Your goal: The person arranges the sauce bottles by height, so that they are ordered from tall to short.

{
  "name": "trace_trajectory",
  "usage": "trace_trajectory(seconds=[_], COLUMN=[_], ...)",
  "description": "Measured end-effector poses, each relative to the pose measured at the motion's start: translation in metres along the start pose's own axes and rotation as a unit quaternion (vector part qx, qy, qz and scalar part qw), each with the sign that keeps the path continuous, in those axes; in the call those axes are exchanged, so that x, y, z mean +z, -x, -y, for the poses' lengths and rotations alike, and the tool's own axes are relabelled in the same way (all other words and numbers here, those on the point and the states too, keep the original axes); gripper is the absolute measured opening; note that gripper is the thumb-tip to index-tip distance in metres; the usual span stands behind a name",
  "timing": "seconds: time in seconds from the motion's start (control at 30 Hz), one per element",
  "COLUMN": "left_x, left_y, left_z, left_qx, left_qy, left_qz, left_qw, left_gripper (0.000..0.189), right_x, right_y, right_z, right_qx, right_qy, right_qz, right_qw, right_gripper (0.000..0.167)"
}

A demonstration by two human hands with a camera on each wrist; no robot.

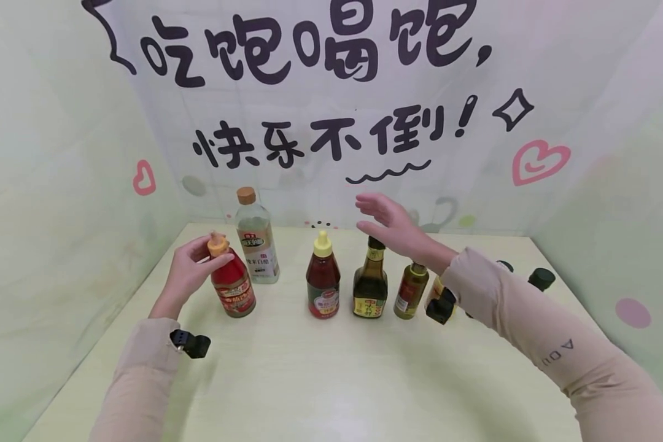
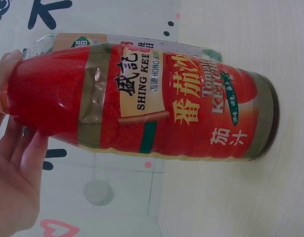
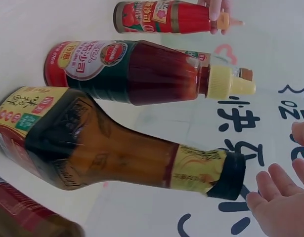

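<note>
My left hand (image 1: 192, 265) grips a red tomato ketchup bottle (image 1: 234, 283) round its upper part, just below the orange cap. The bottle stands at the table's left, and its label (image 2: 191, 98) fills much of the left wrist view. My right hand (image 1: 389, 224) is held with fingers extended above a brown seasoning sauce bottle (image 1: 371, 279). That bottle's dark cap (image 3: 231, 175) is close to the fingertips in the right wrist view. Between the two hands stands a sauce bottle with a yellow nozzle top (image 1: 323, 279).
A clear white vinegar bottle (image 1: 258, 242) stands behind the ketchup. Right of the seasoning sauce is a small oil-coloured bottle (image 1: 411, 291). My right forearm partly hides further bottles, one with a dark green cap (image 1: 541, 278). A printed cloth backdrop (image 1: 309, 202) rises behind the table (image 1: 309, 380).
</note>
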State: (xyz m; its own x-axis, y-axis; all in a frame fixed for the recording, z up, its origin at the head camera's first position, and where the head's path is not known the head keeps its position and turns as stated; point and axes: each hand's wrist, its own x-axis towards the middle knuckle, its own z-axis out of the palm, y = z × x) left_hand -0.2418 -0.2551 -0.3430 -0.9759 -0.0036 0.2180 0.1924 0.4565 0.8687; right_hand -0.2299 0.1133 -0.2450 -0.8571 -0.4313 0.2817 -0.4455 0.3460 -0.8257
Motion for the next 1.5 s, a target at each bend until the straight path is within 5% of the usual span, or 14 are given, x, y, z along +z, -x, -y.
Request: trace_trajectory(seconds=[0.43,0.87,1.13,1.3,1.5], left_x=[0.0,0.0,0.0,0.002,0.0], left_y=[-0.001,-0.003,0.0,0.0,0.004], left_z=[0.003,0.003,0.005,0.01,-0.001], left_qx=[0.005,-0.003,0.002,0.025,0.004], left_qy=[-0.001,0.0,-0.013,0.027,-0.016], left_qz=[0.002,0.004,-0.005,-0.01,-0.014], left_qw=[1.0,1.0,0.9999,0.9993,0.9998], left_gripper=[0.06,0.059,0.061,0.058,0.06], right_x=[0.002,0.017,0.02,0.019,0.023], right_y=[0.018,0.026,0.026,0.027,0.025], right_z=[-0.051,-0.067,-0.07,-0.072,-0.074], right_qx=[0.039,0.028,0.048,0.043,0.036], right_qy=[-0.052,-0.09,-0.086,-0.086,-0.108], right_qz=[-0.021,-0.088,-0.091,-0.1,-0.11], right_qw=[0.9977,0.9916,0.9909,0.9903,0.9874], right_gripper=[0.05,0.043,0.037,0.036,0.035])
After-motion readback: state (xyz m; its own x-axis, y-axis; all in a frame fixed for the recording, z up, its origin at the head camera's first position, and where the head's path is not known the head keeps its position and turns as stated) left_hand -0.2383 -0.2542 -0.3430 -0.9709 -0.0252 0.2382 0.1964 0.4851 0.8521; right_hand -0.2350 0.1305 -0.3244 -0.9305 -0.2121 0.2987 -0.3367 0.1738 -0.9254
